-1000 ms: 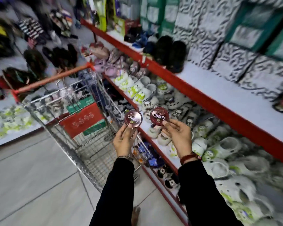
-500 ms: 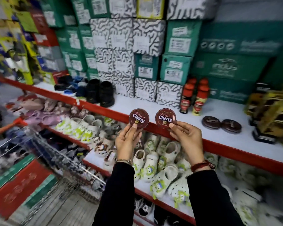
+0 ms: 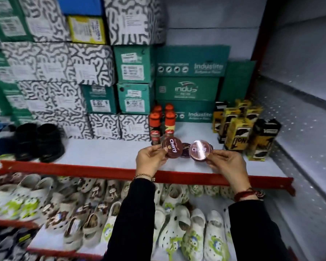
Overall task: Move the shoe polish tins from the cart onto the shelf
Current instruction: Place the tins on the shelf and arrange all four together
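My left hand (image 3: 152,160) grips a round dark-red shoe polish tin (image 3: 172,150) with a "Cherry" lid. In my right hand (image 3: 225,162) is a second tin (image 3: 199,150), its lid glaring in the light. Both tins hover just above the white shelf (image 3: 105,153) with a red front edge, lids tilted toward me. Between and behind them, another dark tin (image 3: 185,150) lies on the shelf, mostly hidden. The cart is out of view.
Red-capped polish bottles (image 3: 155,125) stand right behind the tins. Yellow and black boxes (image 3: 239,132) stand at the right. Stacked shoe boxes (image 3: 134,98) fill the back. Black shoes (image 3: 40,142) sit at the left. White clogs (image 3: 177,227) crowd the lower shelf.
My view has swung right from the cart to the shelf. Both hands have carried their tins forward and right, over the shelf near the tins lying there.
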A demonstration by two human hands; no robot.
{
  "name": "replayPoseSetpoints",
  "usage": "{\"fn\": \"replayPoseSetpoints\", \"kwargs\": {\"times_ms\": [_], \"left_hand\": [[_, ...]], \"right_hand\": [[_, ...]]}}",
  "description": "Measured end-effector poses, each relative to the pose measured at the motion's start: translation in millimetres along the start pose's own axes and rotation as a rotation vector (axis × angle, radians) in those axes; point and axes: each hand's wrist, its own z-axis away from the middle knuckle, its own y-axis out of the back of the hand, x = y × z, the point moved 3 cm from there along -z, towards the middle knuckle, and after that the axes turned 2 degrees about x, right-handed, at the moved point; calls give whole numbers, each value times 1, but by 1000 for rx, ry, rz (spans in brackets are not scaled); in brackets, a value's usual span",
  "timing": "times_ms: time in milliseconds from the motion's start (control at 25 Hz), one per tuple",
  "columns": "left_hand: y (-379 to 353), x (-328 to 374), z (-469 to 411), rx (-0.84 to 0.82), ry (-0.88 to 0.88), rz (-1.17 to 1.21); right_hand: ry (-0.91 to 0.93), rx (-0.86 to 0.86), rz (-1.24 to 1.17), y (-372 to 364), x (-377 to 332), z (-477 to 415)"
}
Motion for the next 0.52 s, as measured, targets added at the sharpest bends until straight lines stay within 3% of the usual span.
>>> {"fn": "replayPoseSetpoints", "kwargs": {"times_ms": [120, 240, 520], "left_hand": [[-10, -8, -11, -19, 90, -185], [-33, -14, -26, -143, 205, -290], [-39, -10, -30, -247, 278, -540]], "right_hand": [[-50, -3, 139, 14, 0, -7], [-74, 32, 244, 33, -3, -21], [-148, -50, 522, 25, -8, -30]]}}
